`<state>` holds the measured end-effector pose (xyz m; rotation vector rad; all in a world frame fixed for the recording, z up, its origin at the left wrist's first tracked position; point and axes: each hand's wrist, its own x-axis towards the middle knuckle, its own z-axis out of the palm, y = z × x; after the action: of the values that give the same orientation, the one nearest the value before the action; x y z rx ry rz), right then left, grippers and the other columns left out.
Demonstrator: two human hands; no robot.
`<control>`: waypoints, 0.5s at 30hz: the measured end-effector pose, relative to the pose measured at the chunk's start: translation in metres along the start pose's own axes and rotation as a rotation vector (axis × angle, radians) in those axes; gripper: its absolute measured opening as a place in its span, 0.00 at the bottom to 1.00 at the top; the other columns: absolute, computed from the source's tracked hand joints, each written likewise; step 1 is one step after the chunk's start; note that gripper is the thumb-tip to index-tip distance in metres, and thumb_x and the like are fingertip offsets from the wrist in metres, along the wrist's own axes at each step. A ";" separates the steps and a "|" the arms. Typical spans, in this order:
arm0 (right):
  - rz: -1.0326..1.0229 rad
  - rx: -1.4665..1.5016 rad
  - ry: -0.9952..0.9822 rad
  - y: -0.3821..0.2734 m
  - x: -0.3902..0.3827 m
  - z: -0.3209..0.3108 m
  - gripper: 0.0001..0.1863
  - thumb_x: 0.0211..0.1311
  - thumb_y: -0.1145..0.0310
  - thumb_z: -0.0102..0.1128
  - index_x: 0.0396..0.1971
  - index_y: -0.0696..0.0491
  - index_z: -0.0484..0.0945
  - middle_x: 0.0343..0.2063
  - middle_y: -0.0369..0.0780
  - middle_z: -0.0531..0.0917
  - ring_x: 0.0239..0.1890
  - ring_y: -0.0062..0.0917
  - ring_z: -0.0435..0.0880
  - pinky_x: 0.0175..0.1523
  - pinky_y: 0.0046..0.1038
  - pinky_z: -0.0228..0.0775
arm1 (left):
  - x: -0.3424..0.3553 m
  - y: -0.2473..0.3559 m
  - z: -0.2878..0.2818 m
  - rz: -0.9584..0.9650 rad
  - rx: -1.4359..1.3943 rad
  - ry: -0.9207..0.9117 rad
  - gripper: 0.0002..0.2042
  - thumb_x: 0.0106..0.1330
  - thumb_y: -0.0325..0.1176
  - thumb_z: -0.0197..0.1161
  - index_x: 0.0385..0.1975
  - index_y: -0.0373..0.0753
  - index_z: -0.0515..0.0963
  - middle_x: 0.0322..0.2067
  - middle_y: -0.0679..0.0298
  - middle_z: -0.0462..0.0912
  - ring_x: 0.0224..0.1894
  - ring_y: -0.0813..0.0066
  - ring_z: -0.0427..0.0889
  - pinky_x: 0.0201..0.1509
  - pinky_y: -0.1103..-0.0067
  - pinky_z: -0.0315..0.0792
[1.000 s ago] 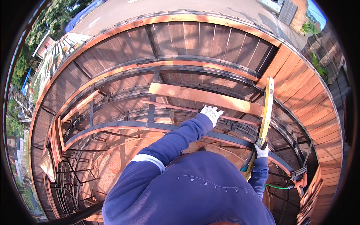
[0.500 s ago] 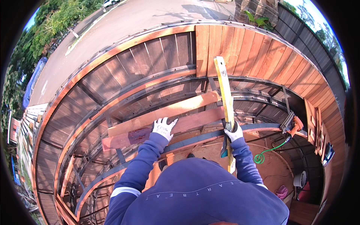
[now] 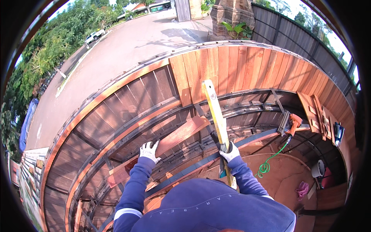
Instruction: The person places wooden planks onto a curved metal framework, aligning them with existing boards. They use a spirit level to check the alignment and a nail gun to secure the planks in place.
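Now the reddish board (image 3: 179, 138) covers most of the paler board (image 3: 111, 171), which lay exposed half a second ago; both lie left, the left hand (image 3: 150, 152), fingers spread, on top. The right hand (image 3: 231, 152) still grips the yellow level (image 3: 216, 111). Far off, pavement (image 3: 127, 50) borders the curved plank wall (image 3: 247, 71); an orange tool (image 3: 296, 122) sits right. Pale lettering (image 3: 184, 210) crosses the sweatshirt (image 3: 216, 218).

The left hand (image 3: 149, 152) and forearm (image 3: 131, 189) hide part of the reddish board (image 3: 181, 136).
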<state>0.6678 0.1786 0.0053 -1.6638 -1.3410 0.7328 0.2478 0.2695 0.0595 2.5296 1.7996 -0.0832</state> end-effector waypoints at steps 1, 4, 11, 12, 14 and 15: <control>0.001 -0.026 -0.005 -0.002 0.000 -0.001 0.30 0.44 0.58 0.74 0.47 0.54 0.74 0.41 0.47 0.83 0.46 0.40 0.82 0.51 0.35 0.73 | 0.003 0.000 0.002 -0.022 -0.018 -0.001 0.50 0.41 0.50 0.77 0.69 0.51 0.59 0.60 0.54 0.66 0.64 0.51 0.61 0.66 0.57 0.59; -0.021 -0.076 0.004 -0.017 -0.001 -0.002 0.27 0.44 0.63 0.74 0.45 0.56 0.75 0.38 0.46 0.83 0.43 0.37 0.83 0.50 0.33 0.73 | 0.015 -0.007 0.013 -0.087 -0.045 -0.088 0.53 0.41 0.52 0.77 0.69 0.44 0.55 0.63 0.50 0.63 0.67 0.50 0.60 0.70 0.57 0.56; -0.056 -0.071 -0.019 -0.007 0.001 -0.002 0.28 0.44 0.59 0.74 0.45 0.54 0.75 0.38 0.47 0.83 0.43 0.41 0.83 0.49 0.36 0.74 | 0.031 -0.007 0.011 -0.091 -0.077 -0.252 0.48 0.43 0.52 0.76 0.65 0.42 0.61 0.60 0.50 0.71 0.58 0.51 0.74 0.62 0.64 0.69; -0.060 -0.050 -0.027 -0.011 0.002 0.001 0.28 0.44 0.60 0.74 0.45 0.54 0.75 0.38 0.47 0.83 0.43 0.41 0.83 0.49 0.35 0.74 | 0.029 -0.013 0.012 -0.092 -0.083 -0.251 0.48 0.43 0.52 0.76 0.65 0.42 0.61 0.59 0.51 0.71 0.57 0.52 0.75 0.62 0.64 0.69; -0.073 -0.023 -0.051 -0.019 0.003 0.007 0.27 0.44 0.62 0.74 0.44 0.55 0.75 0.37 0.46 0.83 0.41 0.39 0.83 0.48 0.34 0.75 | 0.022 -0.025 0.010 -0.072 -0.075 -0.235 0.46 0.43 0.52 0.75 0.64 0.42 0.63 0.58 0.51 0.72 0.56 0.53 0.76 0.62 0.65 0.70; -0.092 -0.013 -0.020 -0.017 0.002 0.008 0.27 0.44 0.62 0.74 0.44 0.55 0.75 0.36 0.47 0.83 0.40 0.40 0.83 0.47 0.35 0.75 | 0.021 -0.026 0.006 -0.063 -0.091 -0.253 0.46 0.44 0.52 0.75 0.64 0.42 0.63 0.59 0.51 0.72 0.57 0.53 0.76 0.61 0.64 0.70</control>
<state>0.6535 0.1834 0.0165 -1.5978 -1.4290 0.6897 0.2297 0.2978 0.0521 2.2823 1.7412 -0.3011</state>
